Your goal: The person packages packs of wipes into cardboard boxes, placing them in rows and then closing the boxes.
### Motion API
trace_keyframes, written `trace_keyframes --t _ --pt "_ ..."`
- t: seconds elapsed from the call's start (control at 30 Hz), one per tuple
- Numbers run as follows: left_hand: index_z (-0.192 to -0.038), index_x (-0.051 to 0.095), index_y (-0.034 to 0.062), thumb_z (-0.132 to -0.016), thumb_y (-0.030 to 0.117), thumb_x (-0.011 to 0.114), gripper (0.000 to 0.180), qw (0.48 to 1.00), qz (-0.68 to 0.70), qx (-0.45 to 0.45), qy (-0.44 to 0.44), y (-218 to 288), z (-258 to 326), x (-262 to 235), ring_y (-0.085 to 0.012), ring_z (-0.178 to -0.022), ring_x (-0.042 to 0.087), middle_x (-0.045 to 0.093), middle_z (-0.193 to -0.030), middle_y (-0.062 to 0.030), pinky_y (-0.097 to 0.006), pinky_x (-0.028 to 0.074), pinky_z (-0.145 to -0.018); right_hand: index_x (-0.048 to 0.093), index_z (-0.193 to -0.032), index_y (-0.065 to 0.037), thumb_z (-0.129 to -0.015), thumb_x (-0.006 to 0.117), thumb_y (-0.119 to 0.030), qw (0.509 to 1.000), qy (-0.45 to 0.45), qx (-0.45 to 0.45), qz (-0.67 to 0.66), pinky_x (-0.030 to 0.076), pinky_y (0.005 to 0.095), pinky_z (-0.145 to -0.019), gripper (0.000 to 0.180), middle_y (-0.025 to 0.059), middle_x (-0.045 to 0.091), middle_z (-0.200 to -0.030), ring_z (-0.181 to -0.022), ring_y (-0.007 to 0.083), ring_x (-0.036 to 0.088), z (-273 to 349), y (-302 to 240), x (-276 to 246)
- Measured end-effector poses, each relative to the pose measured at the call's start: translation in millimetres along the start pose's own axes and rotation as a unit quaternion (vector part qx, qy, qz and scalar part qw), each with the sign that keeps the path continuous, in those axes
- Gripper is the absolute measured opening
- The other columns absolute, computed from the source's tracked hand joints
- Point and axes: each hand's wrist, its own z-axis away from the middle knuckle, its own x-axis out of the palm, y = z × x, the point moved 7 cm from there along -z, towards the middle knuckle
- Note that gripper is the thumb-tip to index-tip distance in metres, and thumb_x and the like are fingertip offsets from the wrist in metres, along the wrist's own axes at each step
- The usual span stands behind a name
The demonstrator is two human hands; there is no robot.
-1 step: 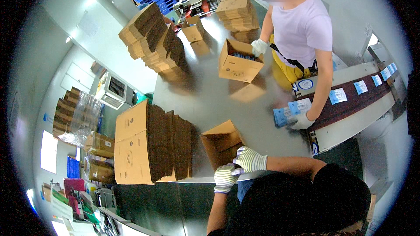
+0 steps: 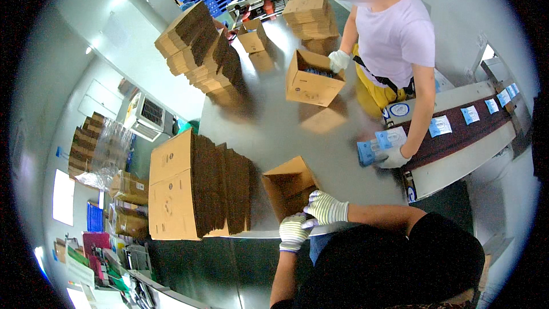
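An open cardboard box (image 2: pixel 290 184) stands at the near edge of the metal table, its inside in shadow. My left hand (image 2: pixel 294 233), in a striped knit glove, is closed at the near rim of this box. Just to its right my right hand (image 2: pixel 327 206), gloved alike, closes on the rim at the near right corner. The two hands touch or nearly touch. My own fingers hide part of the near side. No contents can be made out inside the box.
Flattened cartons (image 2: pixel 197 189) stand in a stack to the left; more stacks (image 2: pixel 200 51) are farther back. Across the metal table (image 2: pixel 229 131), a co-worker in white gloves holds blue-and-white packets (image 2: pixel 372 149) by a conveyor (image 2: pixel 457 131) and touches a part-filled box (image 2: pixel 314 87).
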Motion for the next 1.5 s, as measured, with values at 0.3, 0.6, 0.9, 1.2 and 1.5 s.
trace_keyframes --t 0.3,0.6,0.9,1.2,1.5 --pt "-0.084 0.062 0.0062 -0.08 0.047 0.054 0.042 0.999 0.011 -0.036 -0.034 -5.7 -3.9 6.8 -0.0323 -0.073 0.062 0.063 -0.08 -0.0136 -0.043 0.048 -0.066 0.064 -0.088 -0.002 -0.08 0.043 -0.066 1.0 0.004 0.0 -0.009 0.039 0.0421 -0.089 0.068 0.0194 0.063 -0.081 -0.089 0.0339 0.058 -2.2 3.3 -2.4" --pt "-0.079 0.062 0.0062 -0.077 0.049 0.056 0.043 1.0 -0.002 -0.018 0.0 -6.3 -4.3 -0.4 -0.0327 -0.068 0.062 0.063 -0.076 -0.0141 -0.042 0.049 -0.062 0.065 -0.086 -0.001 -0.079 0.042 -0.067 0.999 0.039 -0.01 -0.001 0.039 0.0418 -0.089 0.07 0.0205 0.064 -0.082 -0.089 0.0336 0.058 -2.9 4.6 0.9" --pt "-0.073 0.062 0.0075 -0.075 0.05 0.059 0.042 0.999 0.0 -0.02 0.038 -2.8 -10.8 -8.1 -0.032 -0.063 0.062 0.063 -0.072 -0.0135 -0.041 0.05 -0.059 0.066 -0.089 0.001 -0.079 0.045 -0.064 0.999 0.035 -0.003 -0.001 0.042 0.0423 -0.084 0.069 0.0181 0.064 -0.078 -0.087 0.0348 0.058 -3.4 9.2 -4.4" --pt "-0.07 0.062 0.0092 -0.074 0.042 0.059 0.034 0.997 0.006 0.005 0.08 -4.0 -9.4 -3.1 -0.0324 -0.06 0.06 0.061 -0.067 -0.013 -0.041 0.049 -0.057 0.064 -0.085 0.001 -0.08 0.046 -0.064 0.999 0.036 -0.003 -0.018 0.041 0.0422 -0.086 0.067 0.0181 0.063 -0.076 -0.086 0.0347 0.058 -3.7 9.9 -4.2" --pt "-0.071 0.061 0.0087 -0.073 0.037 0.059 0.028 0.999 -0.001 -0.007 0.054 4.0 -7.3 -19.5 -0.0308 -0.063 0.06 0.061 -0.069 -0.0112 -0.041 0.047 -0.057 0.065 -0.087 -0.001 -0.079 0.046 -0.064 0.999 -0.021 0.013 -0.043 0.038 0.0433 -0.092 0.066 0.0186 0.064 -0.081 -0.09 0.0321 0.058 -6.2 12.2 3.7"
